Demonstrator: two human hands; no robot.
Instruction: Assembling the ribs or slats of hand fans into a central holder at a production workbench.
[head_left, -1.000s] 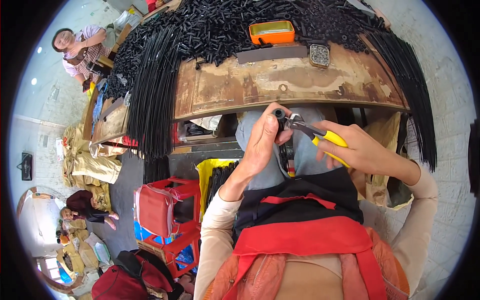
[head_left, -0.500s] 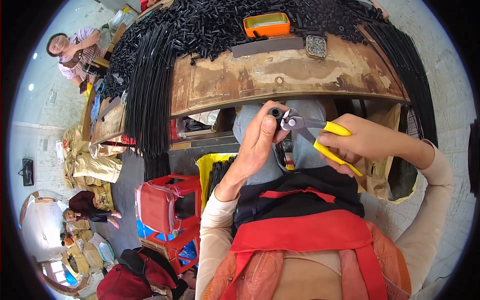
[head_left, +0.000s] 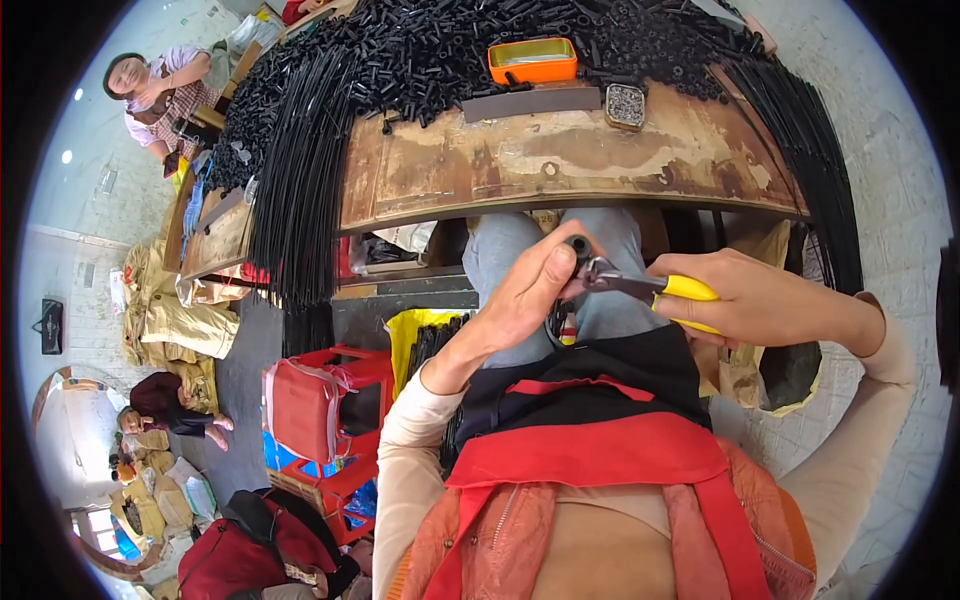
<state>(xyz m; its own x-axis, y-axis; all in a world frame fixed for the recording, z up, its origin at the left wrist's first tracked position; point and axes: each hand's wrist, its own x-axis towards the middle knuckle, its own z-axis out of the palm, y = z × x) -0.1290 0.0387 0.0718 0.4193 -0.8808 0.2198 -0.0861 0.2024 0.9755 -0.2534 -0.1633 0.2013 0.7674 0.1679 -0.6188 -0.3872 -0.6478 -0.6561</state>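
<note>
My left hand (head_left: 522,302) is closed around a short black tube (head_left: 578,244), with its round open end showing above the thumb. In my right hand (head_left: 748,292) is a pair of yellow-handled pliers (head_left: 632,285), the handles squeezed close together. The pliers' metal jaws meet the side of the tube next to my left fingers; what lies between the jaws is too small to make out. Both hands are over my lap, just on the near side of the wooden table (head_left: 450,180).
Heaped black tubes (head_left: 420,60) cover the table's far side. Long black rods (head_left: 300,190) hang over its edge. An orange tin (head_left: 533,72), a grey strip (head_left: 530,105) and a small box of metal bits (head_left: 626,104) stand there. A red stool (head_left: 365,380) is at left; two people sit beyond.
The pliers' handles, spread apart before, have come together in my right hand. My left hand and the tube have moved slightly right and nearer to me.
</note>
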